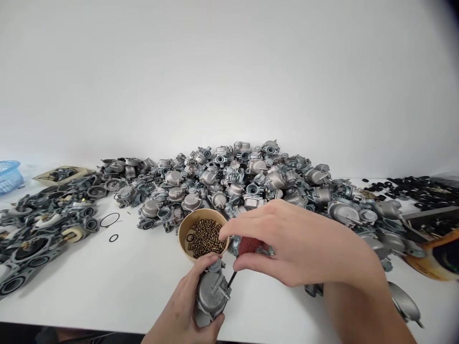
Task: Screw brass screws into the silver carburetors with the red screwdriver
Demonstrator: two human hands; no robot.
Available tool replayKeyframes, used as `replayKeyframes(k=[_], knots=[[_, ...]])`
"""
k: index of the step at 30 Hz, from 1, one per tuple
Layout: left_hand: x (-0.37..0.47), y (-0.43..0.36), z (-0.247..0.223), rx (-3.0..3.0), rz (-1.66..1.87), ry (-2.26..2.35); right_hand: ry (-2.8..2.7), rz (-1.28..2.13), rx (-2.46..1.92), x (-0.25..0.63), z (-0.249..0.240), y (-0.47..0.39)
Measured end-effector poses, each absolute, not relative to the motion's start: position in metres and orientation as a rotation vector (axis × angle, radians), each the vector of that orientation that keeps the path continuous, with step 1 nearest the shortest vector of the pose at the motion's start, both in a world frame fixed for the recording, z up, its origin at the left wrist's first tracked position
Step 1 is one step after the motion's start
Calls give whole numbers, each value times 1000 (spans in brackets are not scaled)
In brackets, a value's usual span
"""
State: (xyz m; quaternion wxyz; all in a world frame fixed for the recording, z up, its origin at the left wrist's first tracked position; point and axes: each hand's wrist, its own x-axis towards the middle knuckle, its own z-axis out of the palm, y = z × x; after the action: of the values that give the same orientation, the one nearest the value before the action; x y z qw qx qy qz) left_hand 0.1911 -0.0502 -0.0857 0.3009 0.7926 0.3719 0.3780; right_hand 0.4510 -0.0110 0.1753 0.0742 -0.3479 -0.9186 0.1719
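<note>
My left hand (186, 303) is wrapped round a grey metal carburetor (211, 294) near the table's front edge, its rounded float bowl facing up. In my right hand (283, 243) is a screwdriver with a red handle (249, 246). The dark shaft slants down to the right side of the carburetor, where its tip meets the edge of the bowl; the screw head there is too small to make out. Just behind the carburetor stands a round tan bowl (182, 234) holding many small brass-coloured screws (206, 239).
A large heap of carburetors (233, 181) spreads across the back against the white wall. Opened carburetor bodies (39, 239) lie at left, near black rubber rings (114, 237) and a blue basket (10, 177). Small black parts (412, 188) and a loose float bowl (405, 301) are at right.
</note>
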Motion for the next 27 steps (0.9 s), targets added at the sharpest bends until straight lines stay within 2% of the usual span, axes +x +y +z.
replayKeyframes(k=[3, 12, 19, 27], knots=[[192, -50, -84, 2096, 1006, 983, -2724, 496, -1138, 453, 175, -12], [193, -49, -78, 2132, 1002, 982, -2798, 552, -925, 458, 176, -16], [191, -50, -86, 2137, 1013, 988, -2703, 428, -1201, 447, 174, -8], [191, -48, -86, 2107, 983, 981, -2795, 538, -915, 454, 175, -13]])
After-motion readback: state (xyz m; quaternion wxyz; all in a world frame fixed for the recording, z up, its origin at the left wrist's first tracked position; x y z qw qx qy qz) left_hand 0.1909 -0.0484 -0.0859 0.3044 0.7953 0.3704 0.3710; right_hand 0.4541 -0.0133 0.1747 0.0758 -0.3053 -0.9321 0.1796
